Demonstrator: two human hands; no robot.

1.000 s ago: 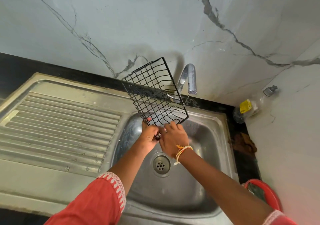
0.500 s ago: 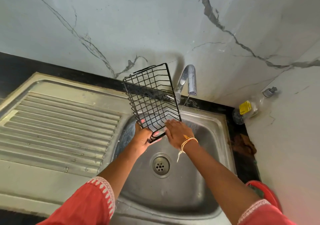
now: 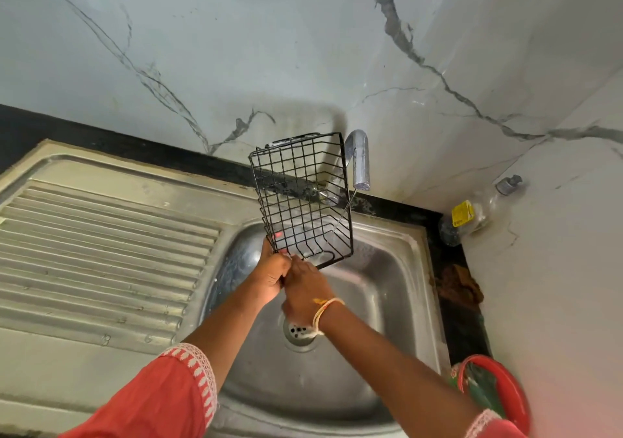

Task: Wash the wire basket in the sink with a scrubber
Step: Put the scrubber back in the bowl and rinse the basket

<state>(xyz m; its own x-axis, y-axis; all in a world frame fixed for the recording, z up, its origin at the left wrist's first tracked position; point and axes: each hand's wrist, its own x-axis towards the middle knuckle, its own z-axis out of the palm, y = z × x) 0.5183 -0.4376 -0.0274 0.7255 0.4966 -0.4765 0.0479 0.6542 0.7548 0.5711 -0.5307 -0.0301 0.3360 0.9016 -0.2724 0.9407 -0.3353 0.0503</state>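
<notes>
A black wire basket [image 3: 301, 198] is held upright over the steel sink [image 3: 391, 306], its top close to the left of the tap [image 3: 360, 161]. My left hand [image 3: 271, 277] grips the basket's lower left corner. My right hand [image 3: 305, 291] is pressed against my left hand at the basket's bottom edge, with its back toward me and slightly blurred. Its fingers are hidden, so I cannot tell what it holds. No scrubber shows.
A ribbed drainboard [image 3: 101, 252] lies to the left of the basin, and the drain [image 3: 298, 331] is below my right wrist. On the black counter at right are a clear bottle with a yellow label [image 3: 472, 215], a brown rag [image 3: 456, 286] and a red-rimmed item [image 3: 499, 393]. A marble wall stands behind.
The basket has turned more upright and shifted slightly right toward the tap. My right hand slid left along the bottom edge until it met my left hand.
</notes>
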